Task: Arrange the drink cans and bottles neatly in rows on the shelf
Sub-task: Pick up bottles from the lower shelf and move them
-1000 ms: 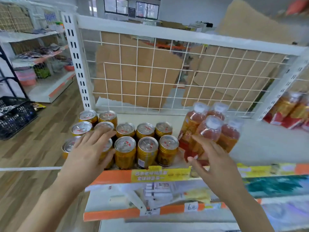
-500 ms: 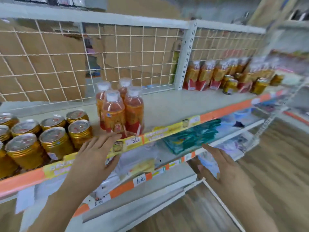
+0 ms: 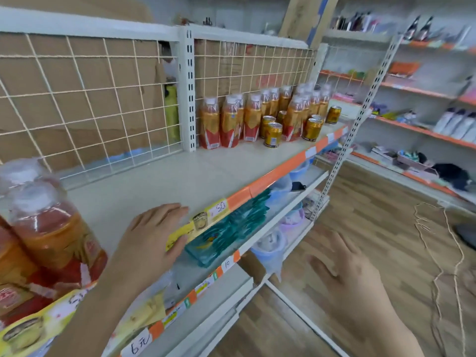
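Bottles (image 3: 210,124) and cans (image 3: 273,134) crowd shelf (image 3: 193,176) end; left hand (image 3: 149,238), right hand (image 3: 353,279) fingers (image 3: 342,247) released.

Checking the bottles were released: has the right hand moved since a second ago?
Yes. The right hand left the near bottles and now hangs open below the shelf's front edge, farther right, over the floor.
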Motion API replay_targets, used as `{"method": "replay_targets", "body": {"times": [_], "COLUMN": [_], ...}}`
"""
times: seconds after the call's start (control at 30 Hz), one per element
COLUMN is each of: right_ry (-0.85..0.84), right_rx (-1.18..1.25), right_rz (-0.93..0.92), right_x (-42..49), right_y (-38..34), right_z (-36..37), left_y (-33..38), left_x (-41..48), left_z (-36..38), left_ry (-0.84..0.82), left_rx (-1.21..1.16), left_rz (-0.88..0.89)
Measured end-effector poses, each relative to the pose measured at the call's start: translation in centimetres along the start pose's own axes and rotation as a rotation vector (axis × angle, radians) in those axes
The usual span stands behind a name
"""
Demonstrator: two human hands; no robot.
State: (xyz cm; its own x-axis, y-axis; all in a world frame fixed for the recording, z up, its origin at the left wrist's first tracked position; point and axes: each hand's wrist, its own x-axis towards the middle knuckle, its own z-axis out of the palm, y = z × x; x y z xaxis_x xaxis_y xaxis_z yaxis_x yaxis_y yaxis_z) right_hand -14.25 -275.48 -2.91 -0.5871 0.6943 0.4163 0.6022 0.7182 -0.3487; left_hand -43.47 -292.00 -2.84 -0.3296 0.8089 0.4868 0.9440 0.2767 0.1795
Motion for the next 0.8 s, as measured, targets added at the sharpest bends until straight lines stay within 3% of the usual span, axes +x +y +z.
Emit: {"method": "replay_targets", "body": {"times": [0.37,0.8], "right_ry": [0.058,-0.111], "right_rx": [0.044,0.106], "right_rz": [-0.022,-0.153], "right_x": [14.9,33.0], "right_y": [4.8,11.4], "right_z": [2.6,9.8], "left_y": [-2.6,-5.3], "left_x": [12.9,21.8], "left_z": [6.4,12.9], "left_ry": [-0.051,-0.075], "left_rx": [-0.03,0.025], "left_rz": [-0.122,-0.393]}}
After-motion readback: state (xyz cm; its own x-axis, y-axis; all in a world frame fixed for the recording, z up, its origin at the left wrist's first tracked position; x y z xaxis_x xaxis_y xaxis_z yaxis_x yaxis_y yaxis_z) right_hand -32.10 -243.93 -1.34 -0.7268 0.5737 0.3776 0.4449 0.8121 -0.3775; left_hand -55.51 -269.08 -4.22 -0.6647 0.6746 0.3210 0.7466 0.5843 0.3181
